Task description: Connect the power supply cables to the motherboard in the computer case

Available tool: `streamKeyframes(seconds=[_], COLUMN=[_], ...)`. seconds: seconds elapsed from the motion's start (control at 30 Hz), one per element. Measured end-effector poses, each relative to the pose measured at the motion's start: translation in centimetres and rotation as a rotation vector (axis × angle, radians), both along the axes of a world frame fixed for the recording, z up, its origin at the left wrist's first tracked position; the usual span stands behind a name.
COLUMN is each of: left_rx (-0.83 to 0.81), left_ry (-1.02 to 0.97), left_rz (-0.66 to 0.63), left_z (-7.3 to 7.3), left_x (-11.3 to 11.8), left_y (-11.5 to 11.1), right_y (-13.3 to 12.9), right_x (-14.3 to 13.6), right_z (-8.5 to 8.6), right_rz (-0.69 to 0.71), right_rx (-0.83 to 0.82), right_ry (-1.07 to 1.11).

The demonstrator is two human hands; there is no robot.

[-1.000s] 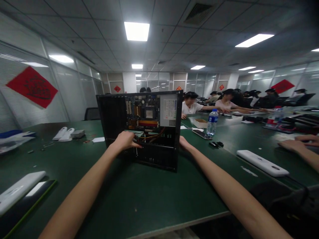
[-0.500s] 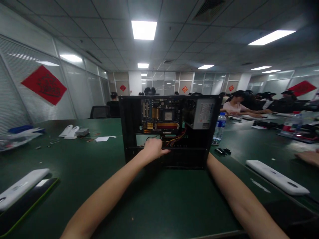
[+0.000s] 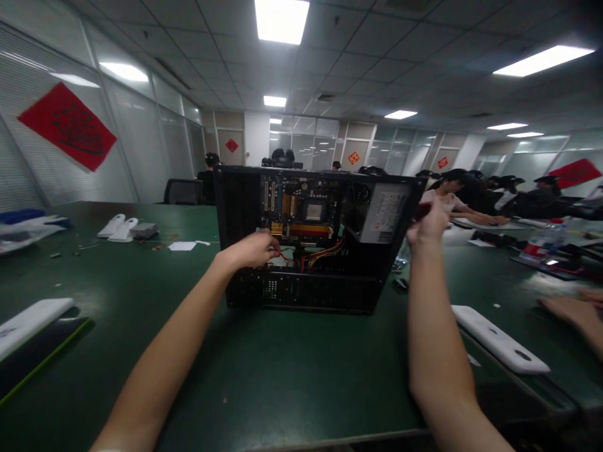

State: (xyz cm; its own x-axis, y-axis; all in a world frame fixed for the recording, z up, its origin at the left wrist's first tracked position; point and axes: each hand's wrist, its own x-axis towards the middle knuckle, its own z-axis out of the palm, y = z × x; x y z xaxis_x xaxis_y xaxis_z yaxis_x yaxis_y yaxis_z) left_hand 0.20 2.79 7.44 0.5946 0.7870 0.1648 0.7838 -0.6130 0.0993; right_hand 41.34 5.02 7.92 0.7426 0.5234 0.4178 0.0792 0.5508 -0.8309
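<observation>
While facing across a dark green surface (image 3: 292, 376), saw one open black computer case (image 3: 325, 290) standing roughly upright at the middle, open side toward the near edge. Judged likely heavy and stiff in the frame, fragile at the board, soft at the wires; best held by the outer frame, away from the electronics. Found the grip of the left hand (image 3: 254, 249) at the lower left of the opening, fingertips nearly together by a red wire (image 3: 285, 257); could not tell a pinch from a touch. Found the grip of the right hand (image 3: 431, 220) curled at the case's upper right edge, near something dark red (image 3: 421, 211); could not tell what, if anything, was held. Inside, counted one circuit board (image 3: 301, 201) and one power supply (image 3: 389, 213), at upper right. Elsewhere, counted two long white devices (image 3: 502, 342), one near left, one near right; at far left, two slim white pieces (image 3: 125, 230) and one grey block (image 3: 144, 231).
</observation>
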Motion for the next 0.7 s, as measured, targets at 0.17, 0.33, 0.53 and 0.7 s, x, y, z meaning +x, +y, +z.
streamKeyframes(seconds=[0.17, 0.33, 0.53, 0.7], left_rx=[0.000, 0.003, 0.057, 0.078], left_ry=[-0.230, -0.339, -0.376, -0.344], left_rz=[-0.114, -0.229, -0.290, -0.282], left_z=[0.4, 0.7, 1.1, 1.2], left_x=[0.4, -0.1, -0.8, -1.1], left_y=[0.1, 0.2, -0.2, 0.0], right_y=[-6.6, -9.4, -4.6, -1.7], right_x=[-2.9, -10.1, -16.8, -16.7], right_z=[4.1, 3.4, -1.6, -3.3], right_rz=[0.008, 0.392, 0.626, 0.793], right_rx=[0.406, -0.006, -0.385, -0.455], right_ry=[-0.129, -0.779, -1.312, -1.146])
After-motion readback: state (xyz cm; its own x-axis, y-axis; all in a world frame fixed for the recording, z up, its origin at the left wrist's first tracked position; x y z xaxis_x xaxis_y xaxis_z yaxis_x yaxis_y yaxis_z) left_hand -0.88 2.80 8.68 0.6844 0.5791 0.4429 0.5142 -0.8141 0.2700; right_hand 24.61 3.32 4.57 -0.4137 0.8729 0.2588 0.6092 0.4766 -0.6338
